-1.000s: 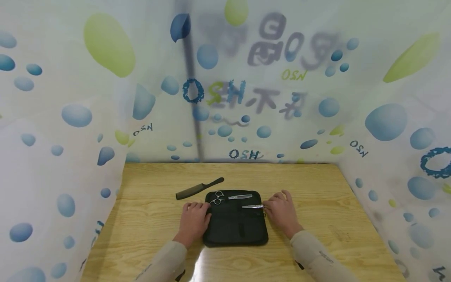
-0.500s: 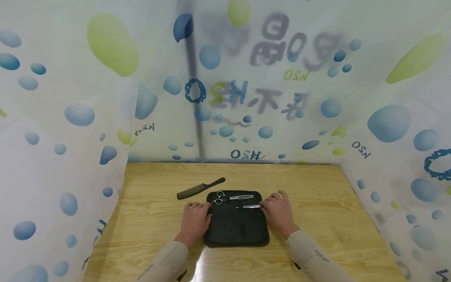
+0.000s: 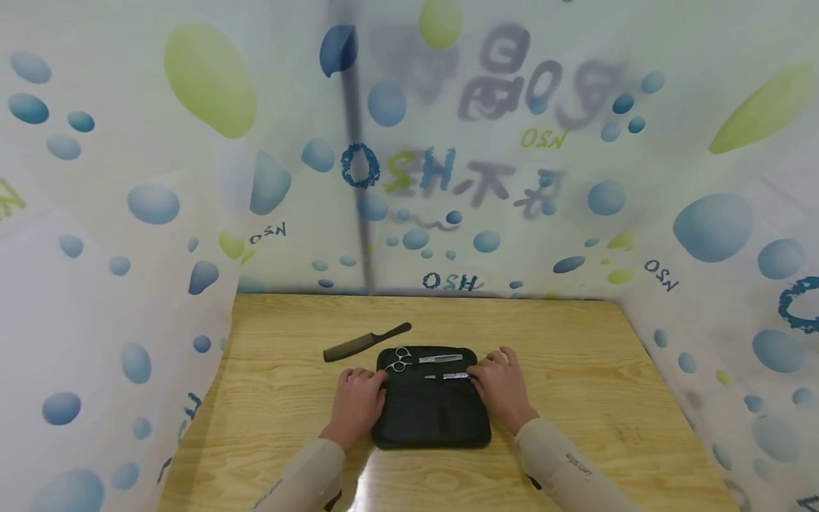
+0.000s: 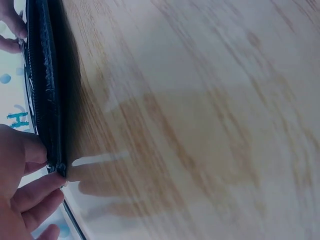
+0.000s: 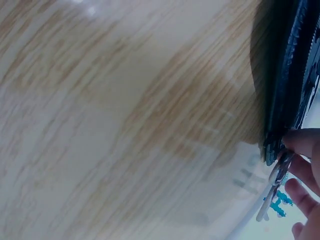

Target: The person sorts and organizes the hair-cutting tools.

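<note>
A black zippered case [image 3: 429, 423] lies flat and unfolded on the table. My left hand [image 3: 357, 400] pinches its left edge between thumb and fingers, as the left wrist view shows. At the case's right edge my right hand [image 3: 502, 387] pinches a pair of scissors [image 3: 455, 375] near the handles, with the blades pointing left over the case. A narrow dark band crosses those blades near the tip. Finger-loop ends of the scissors [image 5: 272, 187] stick out past the fingers in the right wrist view. Above, thinning scissors [image 3: 441, 358] lie in the case, loops to the left, middle covered by a dark strap.
A dark comb [image 3: 348, 348] with a handle lies on the wooden table [image 3: 281, 398], behind and left of the case. Patterned white sheets [image 3: 512, 263] hang along the table's back and both sides.
My right hand has slid left with the scissors, whose blade tip now shows beyond the dark band. My left hand keeps its grip on the case edge. The head view has shifted slightly.
</note>
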